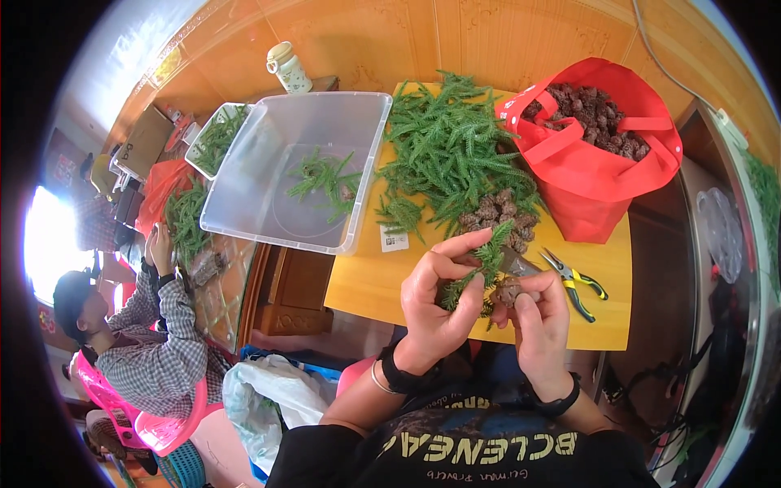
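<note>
In the head view, the left hand (443, 293) had its fingers bent and nearly shut, pinching a green sprig (491, 254). Those fingers hid the sprig's middle (whether the needles on either side belonged to one piece could not be told). The right hand (541, 325) had its thumb and fingers closed on a brown pine cone (508, 290), partly covered by the fingertips. Cone and sprig met closely above the near part of the yellow worktop (382, 297), but any join between them could not be made out.

Beyond the hands lay a pile of cones (492, 213), its near side blocked by the left hand and sprig, against a heap of sprigs (447, 138). Pliers (572, 275) lay open to the right. A red bag (586, 191) showed only its topmost cones; its depth was hidden. Left of the heap, a clear bin (244, 207) held a few loose sprigs (321, 179). Further left sat a co-worker (154, 350) in a checked top, whose raised hands held something too small to identify.
</note>
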{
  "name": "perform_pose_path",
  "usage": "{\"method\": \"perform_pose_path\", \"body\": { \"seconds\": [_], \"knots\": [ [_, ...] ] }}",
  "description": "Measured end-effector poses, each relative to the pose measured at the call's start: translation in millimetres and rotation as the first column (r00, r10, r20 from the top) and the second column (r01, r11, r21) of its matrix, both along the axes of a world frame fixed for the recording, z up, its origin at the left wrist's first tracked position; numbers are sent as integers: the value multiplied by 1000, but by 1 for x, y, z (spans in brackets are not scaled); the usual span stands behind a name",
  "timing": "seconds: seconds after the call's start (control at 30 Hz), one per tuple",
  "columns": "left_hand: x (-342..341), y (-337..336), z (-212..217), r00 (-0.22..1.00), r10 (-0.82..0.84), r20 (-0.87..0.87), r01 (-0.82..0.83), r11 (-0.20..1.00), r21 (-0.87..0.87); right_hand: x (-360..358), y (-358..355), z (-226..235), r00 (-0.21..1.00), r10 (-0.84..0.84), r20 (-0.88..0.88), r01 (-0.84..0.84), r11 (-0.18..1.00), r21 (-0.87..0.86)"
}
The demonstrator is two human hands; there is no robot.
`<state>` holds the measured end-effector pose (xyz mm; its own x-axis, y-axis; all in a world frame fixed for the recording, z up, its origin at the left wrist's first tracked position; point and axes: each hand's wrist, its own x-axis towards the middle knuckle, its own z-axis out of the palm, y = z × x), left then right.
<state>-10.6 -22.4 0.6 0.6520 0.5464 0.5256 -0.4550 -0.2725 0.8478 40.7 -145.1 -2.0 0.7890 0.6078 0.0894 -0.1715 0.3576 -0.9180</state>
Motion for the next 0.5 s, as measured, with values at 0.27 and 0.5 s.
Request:
{"method": "perform_pose_path", "body": {
  "seconds": [0.27, 0.5],
  "knots": [
    [4, 1, -2, 995, 56, 79, -66, 989, 132, 4, 3, -13, 996, 63, -57, -58, 995, 80],
    [0, -3, 2, 999, -11, 30, 7, 993, 119, 6, 4, -8, 991, 103, -89, -87, 981, 174]
  ]
}}
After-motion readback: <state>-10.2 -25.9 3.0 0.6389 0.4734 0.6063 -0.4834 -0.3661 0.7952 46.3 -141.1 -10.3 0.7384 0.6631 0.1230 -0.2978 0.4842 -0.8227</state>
